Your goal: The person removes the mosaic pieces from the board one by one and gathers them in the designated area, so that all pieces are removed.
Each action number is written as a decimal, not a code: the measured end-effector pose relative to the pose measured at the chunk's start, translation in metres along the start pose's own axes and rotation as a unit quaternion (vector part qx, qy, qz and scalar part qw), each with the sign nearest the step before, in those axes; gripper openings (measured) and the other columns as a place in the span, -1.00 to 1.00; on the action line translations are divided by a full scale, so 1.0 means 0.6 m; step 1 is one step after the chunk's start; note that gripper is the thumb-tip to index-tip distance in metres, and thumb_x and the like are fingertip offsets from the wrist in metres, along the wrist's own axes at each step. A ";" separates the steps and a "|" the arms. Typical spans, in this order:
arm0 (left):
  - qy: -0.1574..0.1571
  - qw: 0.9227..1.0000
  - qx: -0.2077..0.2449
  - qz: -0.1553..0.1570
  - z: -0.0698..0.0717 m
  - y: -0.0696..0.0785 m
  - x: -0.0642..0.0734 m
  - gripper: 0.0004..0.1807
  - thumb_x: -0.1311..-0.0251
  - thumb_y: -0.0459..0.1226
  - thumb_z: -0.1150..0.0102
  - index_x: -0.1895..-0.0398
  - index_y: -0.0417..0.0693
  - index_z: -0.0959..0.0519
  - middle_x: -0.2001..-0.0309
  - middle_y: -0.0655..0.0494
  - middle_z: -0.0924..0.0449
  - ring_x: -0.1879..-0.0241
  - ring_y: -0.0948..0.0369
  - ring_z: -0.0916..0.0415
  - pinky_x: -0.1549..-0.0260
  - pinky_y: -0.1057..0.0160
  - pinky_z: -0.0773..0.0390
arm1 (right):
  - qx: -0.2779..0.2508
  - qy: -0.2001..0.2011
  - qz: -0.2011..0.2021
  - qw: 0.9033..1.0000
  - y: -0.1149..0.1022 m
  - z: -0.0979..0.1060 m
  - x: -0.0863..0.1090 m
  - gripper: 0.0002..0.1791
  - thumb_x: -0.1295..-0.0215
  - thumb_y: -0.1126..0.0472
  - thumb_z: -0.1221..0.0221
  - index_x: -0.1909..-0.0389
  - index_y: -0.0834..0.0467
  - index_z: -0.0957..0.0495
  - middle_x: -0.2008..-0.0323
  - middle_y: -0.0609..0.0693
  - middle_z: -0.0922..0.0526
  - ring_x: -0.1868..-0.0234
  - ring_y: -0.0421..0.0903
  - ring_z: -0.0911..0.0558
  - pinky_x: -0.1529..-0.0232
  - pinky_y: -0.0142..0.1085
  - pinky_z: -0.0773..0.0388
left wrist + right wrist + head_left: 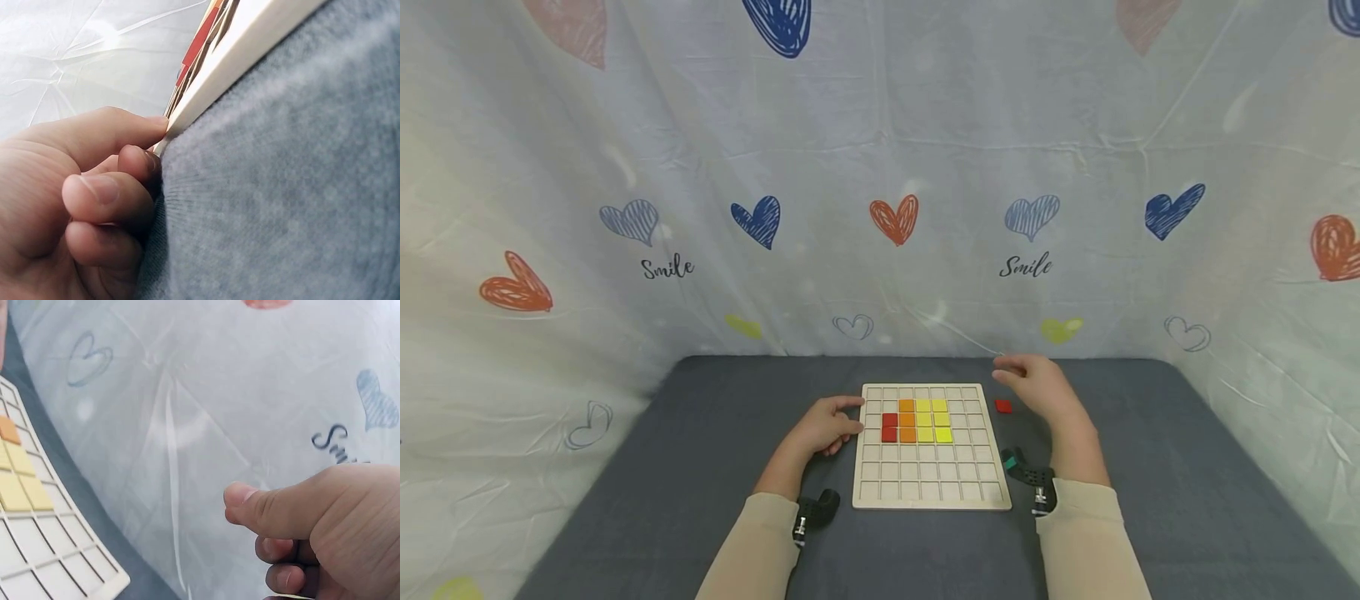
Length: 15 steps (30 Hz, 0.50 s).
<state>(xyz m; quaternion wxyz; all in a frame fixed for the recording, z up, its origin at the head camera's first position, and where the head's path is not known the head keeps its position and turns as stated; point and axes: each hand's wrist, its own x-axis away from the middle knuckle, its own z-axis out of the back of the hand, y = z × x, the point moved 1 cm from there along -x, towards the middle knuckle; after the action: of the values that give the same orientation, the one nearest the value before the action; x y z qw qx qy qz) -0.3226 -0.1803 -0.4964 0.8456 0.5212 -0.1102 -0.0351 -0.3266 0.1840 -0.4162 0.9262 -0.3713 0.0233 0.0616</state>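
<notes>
With left hand (pixel 822 424), index extended, steady pale wooden gridded board (pixel 931 472); with right hand (pixel 1039 387), fingertips parted, pinch nearby red square tile (pixel 1003 406) edgewise.

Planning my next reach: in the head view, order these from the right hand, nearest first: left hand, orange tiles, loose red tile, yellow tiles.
1. Loose red tile, right of the board.
2. Yellow tiles, on the board.
3. Orange tiles, left of the yellow ones.
4. Left hand, at the board's left edge.
</notes>
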 end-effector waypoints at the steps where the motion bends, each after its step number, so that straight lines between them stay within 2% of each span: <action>1: 0.000 1.000 0.000 0.000 0.000 0.000 0.000 -0.40 -0.28 -0.33 -0.36 -0.40 -0.07 -0.50 0.67 0.07 -0.47 0.85 0.25 -0.23 0.80 0.27 -0.28 | 0.000 0.002 0.007 1.000 -0.007 -0.002 0.001 -0.55 -0.53 0.08 -0.19 -0.29 0.24 -0.57 -0.15 0.24 -0.62 -0.07 0.18 -0.59 -0.07 0.10 -0.51; 4: 0.001 1.000 0.000 0.001 -0.001 -0.001 -0.001 -0.40 -0.28 -0.33 -0.36 -0.40 -0.07 -0.50 0.67 0.07 -0.47 0.85 0.25 -0.23 0.80 0.27 -0.28 | 0.001 0.007 0.026 1.000 -0.022 -0.008 0.001 -0.55 -0.51 0.08 -0.21 -0.28 0.23 -0.58 0.02 0.19 -0.65 0.11 0.11 -0.58 0.08 0.03 -0.50; 9: 0.003 1.000 -0.002 0.002 -0.001 -0.001 -0.001 -0.40 -0.28 -0.33 -0.36 -0.40 -0.06 -0.50 0.67 0.07 -0.47 0.85 0.25 -0.23 0.80 0.27 -0.28 | 0.012 0.012 0.056 0.998 -0.039 -0.021 0.000 -0.57 -0.50 0.08 -0.23 -0.26 0.21 -0.61 0.05 0.14 -0.62 0.14 0.07 -0.56 0.09 0.02 -0.50; 15: 0.002 1.000 0.001 0.001 0.000 -0.001 -0.002 -0.40 -0.27 -0.33 -0.36 -0.40 -0.06 -0.50 0.67 0.08 -0.47 0.85 0.25 -0.23 0.80 0.28 -0.28 | 0.008 0.003 0.086 0.996 -0.052 -0.040 -0.006 -0.61 -0.49 0.12 -0.24 -0.22 0.22 -0.64 0.24 0.09 -0.53 0.38 -0.01 -0.39 0.32 -0.10 -0.35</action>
<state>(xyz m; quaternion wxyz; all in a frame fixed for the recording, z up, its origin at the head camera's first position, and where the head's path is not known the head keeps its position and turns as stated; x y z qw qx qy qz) -0.3235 -0.1803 -0.4971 0.8453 0.5220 -0.1088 -0.0328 -0.3258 0.1446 -0.4121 0.9204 -0.3606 0.0586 0.1397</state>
